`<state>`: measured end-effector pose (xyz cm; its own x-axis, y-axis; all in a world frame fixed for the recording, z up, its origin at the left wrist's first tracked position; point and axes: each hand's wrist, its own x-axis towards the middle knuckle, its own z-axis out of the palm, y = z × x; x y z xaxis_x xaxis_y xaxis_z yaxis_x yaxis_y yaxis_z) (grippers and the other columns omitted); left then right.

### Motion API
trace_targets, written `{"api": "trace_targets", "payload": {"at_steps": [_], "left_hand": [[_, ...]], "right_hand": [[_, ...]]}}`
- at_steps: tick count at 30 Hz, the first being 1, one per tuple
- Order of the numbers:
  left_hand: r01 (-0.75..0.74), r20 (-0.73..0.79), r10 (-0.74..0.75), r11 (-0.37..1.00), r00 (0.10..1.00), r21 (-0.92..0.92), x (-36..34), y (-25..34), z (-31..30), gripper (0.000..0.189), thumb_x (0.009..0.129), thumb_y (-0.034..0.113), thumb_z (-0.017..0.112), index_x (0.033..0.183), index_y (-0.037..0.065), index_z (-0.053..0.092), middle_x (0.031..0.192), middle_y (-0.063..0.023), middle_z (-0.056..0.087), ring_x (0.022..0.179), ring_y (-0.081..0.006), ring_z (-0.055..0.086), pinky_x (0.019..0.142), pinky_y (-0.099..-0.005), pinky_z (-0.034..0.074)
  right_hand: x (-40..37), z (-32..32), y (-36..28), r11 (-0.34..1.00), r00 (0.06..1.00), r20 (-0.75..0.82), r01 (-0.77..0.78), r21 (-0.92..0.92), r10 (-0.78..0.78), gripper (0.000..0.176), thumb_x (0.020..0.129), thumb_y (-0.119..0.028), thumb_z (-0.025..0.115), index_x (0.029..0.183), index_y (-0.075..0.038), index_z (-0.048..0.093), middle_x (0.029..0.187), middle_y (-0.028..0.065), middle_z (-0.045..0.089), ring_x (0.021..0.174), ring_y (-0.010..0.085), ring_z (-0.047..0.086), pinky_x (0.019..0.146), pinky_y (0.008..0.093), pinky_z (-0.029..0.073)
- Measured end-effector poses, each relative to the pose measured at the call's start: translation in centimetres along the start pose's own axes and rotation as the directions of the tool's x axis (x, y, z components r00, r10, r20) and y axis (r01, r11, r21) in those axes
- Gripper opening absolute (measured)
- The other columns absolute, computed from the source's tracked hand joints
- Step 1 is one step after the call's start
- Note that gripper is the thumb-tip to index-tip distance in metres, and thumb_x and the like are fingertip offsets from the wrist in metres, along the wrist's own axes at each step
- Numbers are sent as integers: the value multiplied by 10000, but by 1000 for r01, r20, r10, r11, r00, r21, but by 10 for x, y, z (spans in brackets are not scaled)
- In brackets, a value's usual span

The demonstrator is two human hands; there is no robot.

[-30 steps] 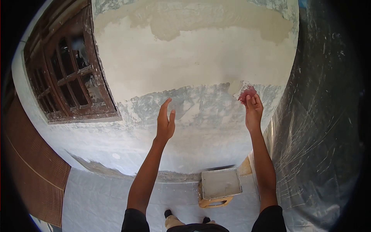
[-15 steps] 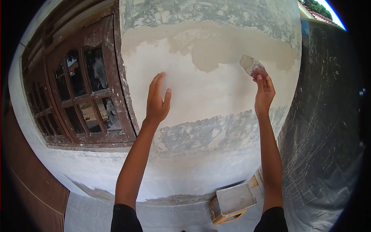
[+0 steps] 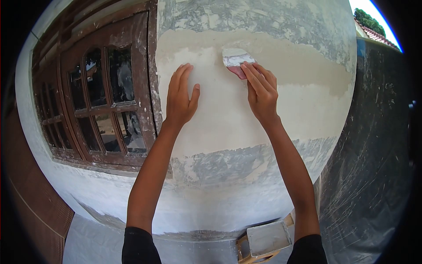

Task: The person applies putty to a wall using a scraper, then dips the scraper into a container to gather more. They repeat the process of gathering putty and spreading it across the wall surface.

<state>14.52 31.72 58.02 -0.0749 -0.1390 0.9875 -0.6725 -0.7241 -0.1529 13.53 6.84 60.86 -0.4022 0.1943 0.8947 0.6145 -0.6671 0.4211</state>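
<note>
My right hand (image 3: 263, 90) grips a putty knife (image 3: 238, 60) with a reddish lower part and a whitish, smeared blade. The blade lies over the band of fresh plaster on the wall (image 3: 307, 105), near the border between its beige and paler areas. To the left, my left hand (image 3: 181, 93) is raised with fingers stretched upward and thumb apart, holding nothing. It is close to the pale part of the band, a little right of the window frame.
A brown wooden window (image 3: 103, 94) with glass panes is set in the wall at left. Below right, a tray of pale paste (image 3: 269, 238) rests on a wooden stool (image 3: 243, 251). A dark, paint-spattered sheet (image 3: 373, 154) hangs at right.
My right hand has swept the putty knife leftward and slightly up across the plaster, and the blade has turned. My left hand stays raised and open, a little higher against the wall.
</note>
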Motion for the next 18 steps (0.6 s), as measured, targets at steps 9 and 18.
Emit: {"api": "trace_targets", "payload": {"at_steps": [9, 18], "left_hand": [[-54, -49, 49, 994, 998, -95, 7, -15, 0, 513, 939, 122, 596, 1421, -24, 494, 1451, -202, 507, 1395, -384, 452, 1184, -524, 325], [-122, -35, 119, 988, 992, -97, 8, -23, 4, 534, 925, 109, 605, 1433, -3, 487, 1474, -180, 497, 1413, -376, 435, 1191, -541, 307]], "right_hand": [[-17, 19, -16, 911, 992, 123, 87, -403, -40, 418, 867, -5, 711, 1274, -103, 711, 1302, 39, 705, 1192, 274, 626, 954, 427, 448], [-19, 24, -29, 860, 944, 320, 101, -501, 76, 441, 882, -16, 676, 1320, -68, 660, 1355, 126, 659, 1198, 341, 656, 980, 450, 460]]}}
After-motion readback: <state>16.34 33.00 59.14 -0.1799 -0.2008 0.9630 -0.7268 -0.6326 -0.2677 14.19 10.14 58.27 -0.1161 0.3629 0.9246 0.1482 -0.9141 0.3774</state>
